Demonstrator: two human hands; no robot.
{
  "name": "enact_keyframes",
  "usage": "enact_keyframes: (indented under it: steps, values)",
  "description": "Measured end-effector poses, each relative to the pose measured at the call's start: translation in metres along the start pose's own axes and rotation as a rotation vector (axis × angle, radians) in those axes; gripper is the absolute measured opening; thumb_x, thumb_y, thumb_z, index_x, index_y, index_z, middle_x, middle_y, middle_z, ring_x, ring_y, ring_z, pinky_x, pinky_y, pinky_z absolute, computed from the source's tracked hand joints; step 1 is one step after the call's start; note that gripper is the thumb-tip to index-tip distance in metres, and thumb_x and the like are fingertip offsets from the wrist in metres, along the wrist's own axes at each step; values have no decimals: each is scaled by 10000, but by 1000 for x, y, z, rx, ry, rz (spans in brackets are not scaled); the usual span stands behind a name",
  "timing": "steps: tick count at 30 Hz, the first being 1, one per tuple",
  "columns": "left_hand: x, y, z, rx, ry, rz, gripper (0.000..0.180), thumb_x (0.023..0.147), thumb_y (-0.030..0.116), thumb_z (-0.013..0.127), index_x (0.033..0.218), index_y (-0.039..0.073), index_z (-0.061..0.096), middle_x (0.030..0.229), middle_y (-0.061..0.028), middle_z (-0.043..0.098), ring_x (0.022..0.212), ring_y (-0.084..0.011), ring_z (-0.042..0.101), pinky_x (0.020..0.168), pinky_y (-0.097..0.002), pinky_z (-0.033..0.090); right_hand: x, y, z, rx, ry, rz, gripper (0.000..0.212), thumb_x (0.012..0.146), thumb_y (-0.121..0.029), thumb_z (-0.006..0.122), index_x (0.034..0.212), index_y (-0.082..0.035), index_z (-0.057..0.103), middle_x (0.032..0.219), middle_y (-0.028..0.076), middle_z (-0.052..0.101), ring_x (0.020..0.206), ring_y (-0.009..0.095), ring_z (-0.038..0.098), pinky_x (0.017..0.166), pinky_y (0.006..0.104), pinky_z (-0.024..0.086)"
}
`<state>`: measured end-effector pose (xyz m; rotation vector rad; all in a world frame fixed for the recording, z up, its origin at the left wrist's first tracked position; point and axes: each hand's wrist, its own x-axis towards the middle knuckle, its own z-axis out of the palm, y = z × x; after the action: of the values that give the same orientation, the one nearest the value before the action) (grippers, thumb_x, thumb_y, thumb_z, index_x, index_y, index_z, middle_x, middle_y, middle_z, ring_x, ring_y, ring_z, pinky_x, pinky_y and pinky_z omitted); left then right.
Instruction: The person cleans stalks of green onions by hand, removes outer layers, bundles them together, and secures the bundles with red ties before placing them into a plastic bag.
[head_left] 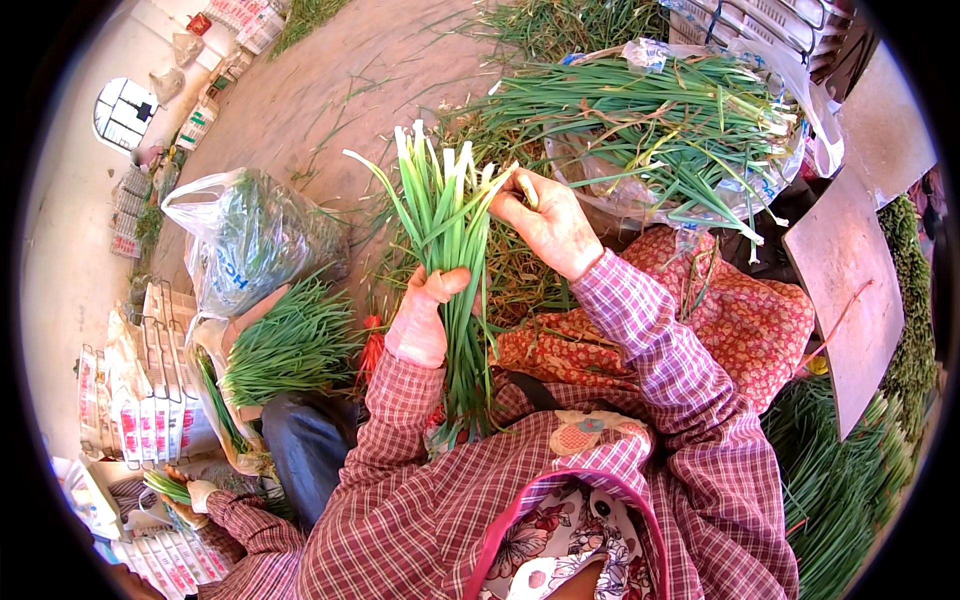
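Observation:
My left hand is closed round the middle of a bunch of garlic chives. The white root ends point up and away from me, and the green leaves hang down toward my lap. At the right side of the white ends, my right hand is closed in a pinch on an outer chive stalk. A small brownish piece shows at its fingertips; I cannot make out what it is. Beyond my right hand, a large heap of chives lies on clear plastic sheeting.
A clear plastic bag of greens and a chive pile stand at left. Loose trimmings cover the floor ahead. Flat boards and more chives are at right. A co-worker's hand holds chives at lower left.

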<state>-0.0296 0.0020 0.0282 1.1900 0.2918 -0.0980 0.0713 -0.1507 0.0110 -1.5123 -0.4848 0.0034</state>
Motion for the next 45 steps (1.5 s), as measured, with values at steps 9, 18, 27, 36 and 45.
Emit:
enact_keyframes:
  steps: [9,18,27,36,45]
  values:
    - [1,-3,-5,26,39,-23,428,673,320,705,990,58,584,753,-37,587,606,-152,537,539,-274,443,1,-1,-5,181,4,116,282,867,-283,546,1010,-40,545,757,47,609,593,144,503,573,279,422]
    - [2,-6,-5,-10,76,-14,412,676,227,711,1021,48,576,783,-46,603,647,-164,574,570,-290,476,-4,-15,-9,-217,128,37,346,808,-311,651,956,-18,541,782,190,635,722,296,638,644,346,482]
    - [3,6,-18,113,113,141,433,682,256,701,1047,46,598,942,-94,652,753,-192,620,615,-301,479,16,-8,-64,66,397,38,202,917,-264,525,962,-73,569,799,13,611,666,83,514,594,250,437]
    - [11,-3,-11,149,164,145,270,695,140,705,924,40,605,739,-52,617,601,-147,554,550,-275,447,10,-50,-40,62,242,-103,279,865,-281,611,984,-32,571,722,6,592,594,68,516,518,223,421]
    - [10,1,-6,40,-90,140,407,692,232,739,1005,26,581,822,-55,624,673,-142,590,593,-277,477,10,-30,-4,-187,18,-91,295,801,-249,640,940,8,599,715,169,609,655,277,607,596,369,464]
